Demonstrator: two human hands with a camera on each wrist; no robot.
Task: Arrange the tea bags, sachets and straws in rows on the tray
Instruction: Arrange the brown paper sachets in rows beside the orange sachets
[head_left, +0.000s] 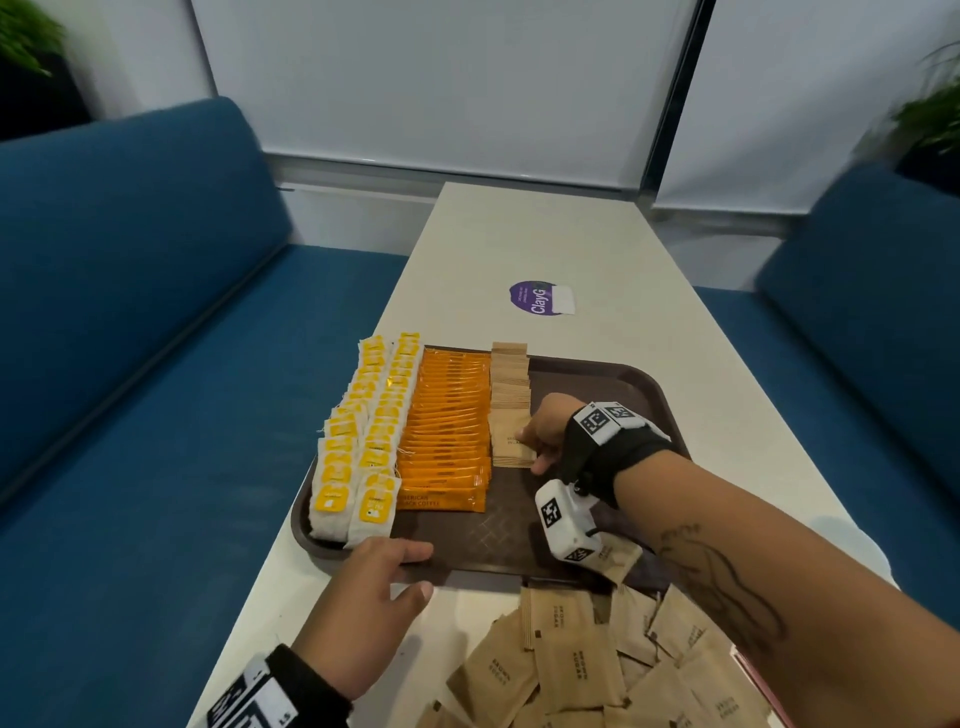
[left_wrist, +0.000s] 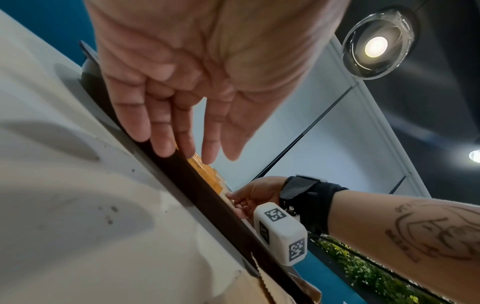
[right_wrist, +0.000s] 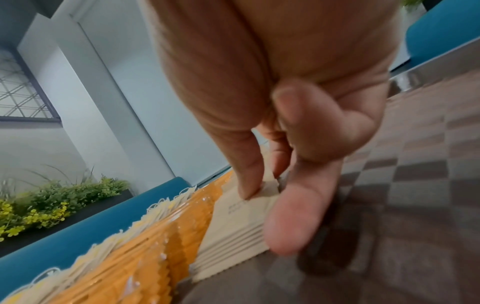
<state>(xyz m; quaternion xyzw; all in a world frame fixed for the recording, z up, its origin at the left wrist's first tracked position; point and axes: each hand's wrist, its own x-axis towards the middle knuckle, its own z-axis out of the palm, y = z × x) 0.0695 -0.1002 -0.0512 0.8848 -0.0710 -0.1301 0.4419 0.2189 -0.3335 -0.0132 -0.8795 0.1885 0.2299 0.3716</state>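
One fingers–sachet contact, perhaps wrist-only

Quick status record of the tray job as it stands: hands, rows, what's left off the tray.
left hand: fingers straight, resting on the tray near rim
right hand: pinching the front sachet of the brown sugar row
tea bag rows: two, at the tray's left edge
orange coffee sachet row: between tea bags and brown sugar
loose brown sugar sachets: piled on the table, near side
straws: none visible
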